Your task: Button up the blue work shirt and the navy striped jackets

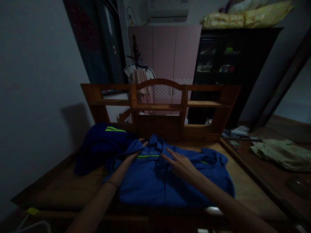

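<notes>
A blue work shirt (157, 181) with a yellow-green stripe lies spread front up on a wooden bed platform (68, 187), its collar toward the headboard. My left hand (138, 149) reaches to the collar at the shirt's left shoulder, with the fingers partly tucked under the cloth. My right hand (178, 162) lies flat on the shirt's chest, open, fingers stretched toward the collar. A second dark blue garment (102, 145) with yellow-green stripes is bunched up at the shirt's left.
A wooden headboard with shelves (160, 106) stands behind the shirt. An olive garment (282, 153) lies on a second platform to the right. Pink wardrobes, a dark cabinet and a coat stand with clothes are at the back. The grey wall is close on the left.
</notes>
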Available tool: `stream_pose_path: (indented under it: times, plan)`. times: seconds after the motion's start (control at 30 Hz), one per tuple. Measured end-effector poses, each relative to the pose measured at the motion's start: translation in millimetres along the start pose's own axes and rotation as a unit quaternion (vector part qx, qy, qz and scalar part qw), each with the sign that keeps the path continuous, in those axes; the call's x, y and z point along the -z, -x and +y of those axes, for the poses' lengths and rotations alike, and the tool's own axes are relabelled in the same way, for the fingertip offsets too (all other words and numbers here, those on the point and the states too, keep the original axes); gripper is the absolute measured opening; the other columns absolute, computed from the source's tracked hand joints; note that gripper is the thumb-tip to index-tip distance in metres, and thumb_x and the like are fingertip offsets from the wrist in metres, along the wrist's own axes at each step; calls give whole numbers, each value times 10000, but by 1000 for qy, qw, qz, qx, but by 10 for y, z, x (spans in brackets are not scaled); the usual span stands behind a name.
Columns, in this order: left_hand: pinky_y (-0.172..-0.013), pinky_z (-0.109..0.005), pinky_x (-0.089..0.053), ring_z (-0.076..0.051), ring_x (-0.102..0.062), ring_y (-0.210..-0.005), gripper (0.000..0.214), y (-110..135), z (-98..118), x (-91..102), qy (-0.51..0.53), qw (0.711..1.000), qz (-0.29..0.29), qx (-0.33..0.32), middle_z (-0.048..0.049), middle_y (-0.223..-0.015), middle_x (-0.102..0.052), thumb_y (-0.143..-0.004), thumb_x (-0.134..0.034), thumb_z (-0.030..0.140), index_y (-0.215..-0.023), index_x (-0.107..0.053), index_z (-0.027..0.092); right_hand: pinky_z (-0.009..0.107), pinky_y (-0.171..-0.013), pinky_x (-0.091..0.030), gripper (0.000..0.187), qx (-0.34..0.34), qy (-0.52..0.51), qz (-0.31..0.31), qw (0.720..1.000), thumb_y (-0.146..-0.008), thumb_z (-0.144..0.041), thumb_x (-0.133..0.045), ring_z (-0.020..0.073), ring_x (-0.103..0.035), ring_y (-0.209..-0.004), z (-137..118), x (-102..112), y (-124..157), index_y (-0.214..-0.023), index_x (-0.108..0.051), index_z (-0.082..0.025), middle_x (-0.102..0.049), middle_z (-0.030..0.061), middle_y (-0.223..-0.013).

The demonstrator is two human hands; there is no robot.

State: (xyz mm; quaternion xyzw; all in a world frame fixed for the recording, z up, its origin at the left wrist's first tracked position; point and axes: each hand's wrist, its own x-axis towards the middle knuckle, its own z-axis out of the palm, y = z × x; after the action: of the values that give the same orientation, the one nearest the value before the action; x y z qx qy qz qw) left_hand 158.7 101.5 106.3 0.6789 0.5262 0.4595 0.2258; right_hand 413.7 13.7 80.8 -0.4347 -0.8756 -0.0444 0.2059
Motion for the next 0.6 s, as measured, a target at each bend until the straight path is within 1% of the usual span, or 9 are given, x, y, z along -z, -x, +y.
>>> stream_pose_path:
  times: [0.1,0.17,0.2,0.3,0.37,0.43,0.47,0.53,0.6]
  plan:
    - [-678,-290,-486,-206,-629,-826,203,-91,-165,208,15,998,-22,61,-56,-786,-662,-747,-617,336,-875,-604,179,261,-760,-480,412,-66,-75,35,994,-722,-85,-546,192,-624,-909,192,-219,-309,-1085,-614,-265,-600,41,-1180]
    - [-688,-303,-506,-194,-641,-797,231,-202,-326,428,44,992,-48,112,-81,-844,-671,-792,-565,345,-916,-589,152,246,-712,-474,245,-137,-93,90,982,-781,-104,-463,167,-628,-791,484,-187,-437,-941,-621,-202,-648,53,-947]
    - [-697,-308,-514,-188,-648,-794,255,-259,-415,556,70,985,-65,140,-98,-893,-673,-813,-539,353,-947,-581,140,260,-712,-476,224,-168,-91,120,974,-817,-132,-421,176,-624,-787,644,-130,-477,-943,-599,-181,-640,66,-893]
    - [-701,-307,-525,-186,-658,-790,337,-386,-614,919,121,964,-109,209,-132,-998,-664,-818,-539,401,-1008,-569,125,340,-784,-484,295,-232,-83,198,949,-852,-225,-397,227,-604,-923,1004,60,-514,-1117,-502,-146,-592,127,-1025]
    - [-679,-293,-521,-188,-656,-758,375,-410,-601,1034,60,978,-104,170,-117,-966,-673,-762,-609,412,-1006,-588,128,400,-904,-451,421,-239,-89,242,936,-810,-247,-471,269,-516,-1130,1055,105,-496,-1215,-439,-137,-484,170,-1228]
    - [-656,-280,-514,-189,-654,-725,399,-394,-437,967,-12,992,-99,77,-91,-935,-678,-710,-660,390,-1019,-608,142,425,-983,-408,497,-221,-117,275,929,-773,-236,-518,279,-414,-1249,956,64,-481,-1253,-421,-148,-370,169,-1354]
    - [-644,-273,-511,-188,-655,-713,409,-377,-311,858,-28,994,-104,28,-78,-932,-679,-700,-667,380,-1036,-614,153,423,-987,-408,490,-203,-140,279,928,-772,-224,-516,269,-419,-1246,872,21,-483,-1251,-432,-162,-345,158,-1382]
    - [-596,-264,-503,-181,-655,-660,382,-339,-32,506,3,989,-145,-27,-60,-912,-683,-752,-603,389,-1066,-614,172,387,-931,-450,413,-161,-196,250,934,-794,-192,-476,228,-517,-1132,701,-84,-515,-1207,-487,-194,-370,129,-1384]
    - [-564,-253,-480,-168,-638,-585,340,-308,195,35,-2,979,-193,-62,-47,-821,-688,-782,-564,392,-1030,-643,174,335,-837,-485,347,-145,-254,176,940,-804,-172,-449,184,-594,-959,588,-197,-570,-1132,-555,-211,-479,98,-1300]
